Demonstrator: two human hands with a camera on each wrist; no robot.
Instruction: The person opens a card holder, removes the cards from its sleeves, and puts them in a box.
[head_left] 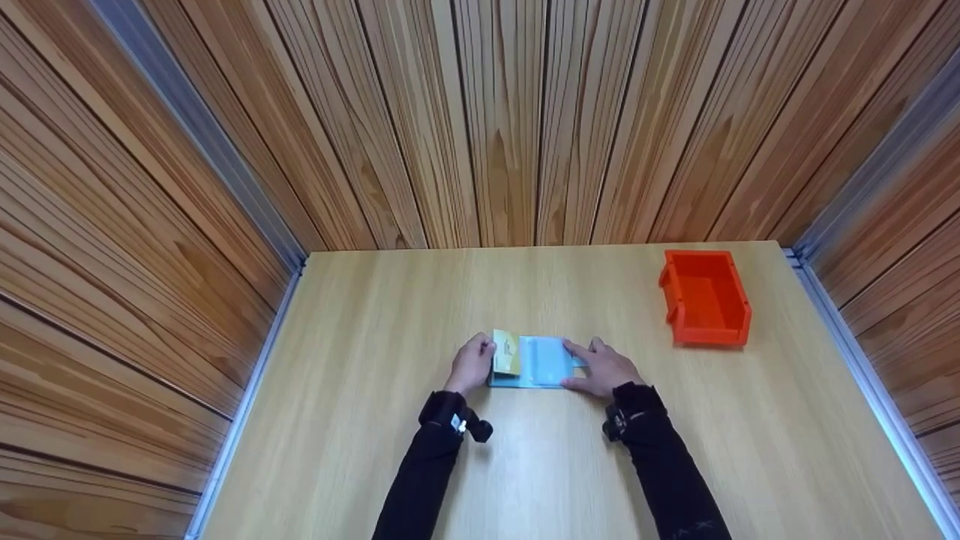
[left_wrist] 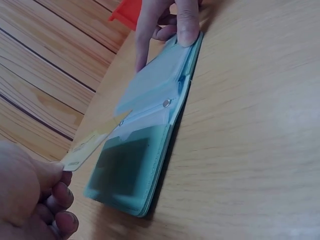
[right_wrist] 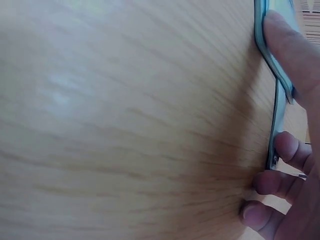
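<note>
On a pale wooden table [head_left: 375,450], pinching a yellow card [head_left: 506,352] between thumb and fingers of the left hand [head_left: 472,361], tilted over the open blue wallet [head_left: 550,361]. Gripping the wallet's right half between spread thumb and forefinger of the right hand [head_left: 604,369]. Possibly risking a dropped card, from pinching so near one edge, or a skidding wallet, from too light a hold.

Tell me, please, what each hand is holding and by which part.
The left hand pinches the card by its outer edge; the right hand holds the wallet by the end farther from the card.
</note>
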